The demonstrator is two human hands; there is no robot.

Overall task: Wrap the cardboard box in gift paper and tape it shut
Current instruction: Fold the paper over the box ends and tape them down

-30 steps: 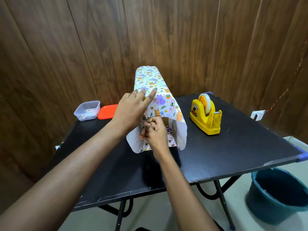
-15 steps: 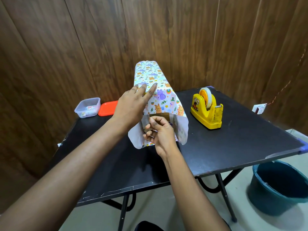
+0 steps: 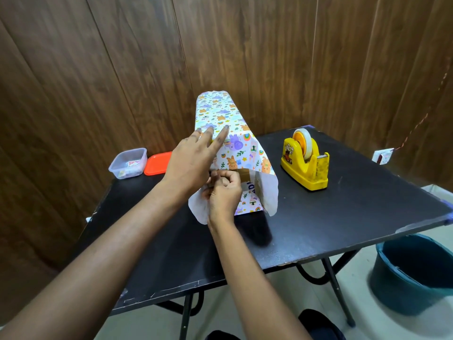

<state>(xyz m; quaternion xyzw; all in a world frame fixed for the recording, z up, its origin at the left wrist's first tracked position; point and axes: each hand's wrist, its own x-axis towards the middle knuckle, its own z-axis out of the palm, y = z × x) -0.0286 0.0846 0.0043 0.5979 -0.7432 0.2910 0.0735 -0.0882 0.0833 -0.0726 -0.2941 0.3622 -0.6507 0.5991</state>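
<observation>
A long cardboard box (image 3: pixel 246 174) lies on the black table (image 3: pixel 343 217), its length covered in white gift paper (image 3: pixel 220 114) printed with colourful animals. The near end is uncovered and shows brown cardboard, with loose paper flaps (image 3: pixel 268 197) hanging around it. My left hand (image 3: pixel 193 160) lies flat on top of the wrapped box near that end, fingers spread. My right hand (image 3: pixel 224 192) is at the open end, fingers pinched on the left paper flap against the box.
A yellow tape dispenser (image 3: pixel 305 163) with a tape roll stands to the right of the box. A clear plastic tub (image 3: pixel 128 163) and an orange lid (image 3: pixel 158 163) sit at the table's far left. A teal bucket (image 3: pixel 416 273) is on the floor at right.
My right hand has shifted slightly at the open end, working the left flap. My left hand stays pressed on top. The view has tilted a little.
</observation>
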